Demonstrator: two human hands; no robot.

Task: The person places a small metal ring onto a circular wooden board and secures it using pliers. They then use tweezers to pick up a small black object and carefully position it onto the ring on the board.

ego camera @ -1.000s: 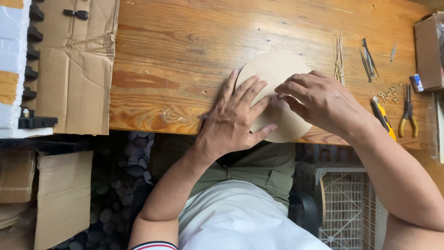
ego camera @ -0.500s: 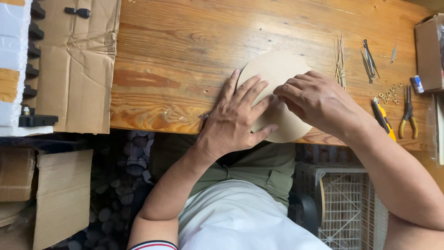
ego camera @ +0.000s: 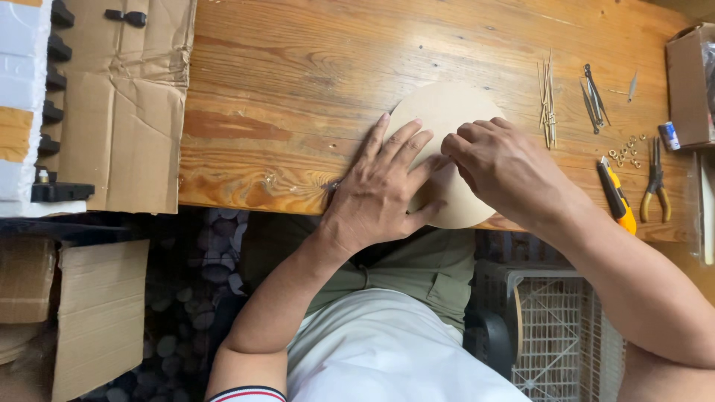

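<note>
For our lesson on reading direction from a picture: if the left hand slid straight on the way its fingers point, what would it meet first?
The left hand lies flat on the round tan disc, fingers pointing up and right. It would probably cross the disc, then reach the bundle of thin sticks.

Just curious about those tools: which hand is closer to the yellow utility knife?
Right. The right hand rests on the round board beside the yellow utility knife; the left hand lies farther away, across the board.

- A worn, knotted wooden bench (ego camera: 313,67) carries a round, pale tan board disc (ego camera: 447,112) at its near edge.
- Flattened brown cardboard sheet (ego camera: 126,112) covers its left end.
- To the right lie thin wooden sticks (ego camera: 548,97), metal tweezers (ego camera: 593,93), small brass nuts (ego camera: 625,149), a yellow utility knife (ego camera: 617,195) and dark-handled pliers (ego camera: 655,182).
</note>
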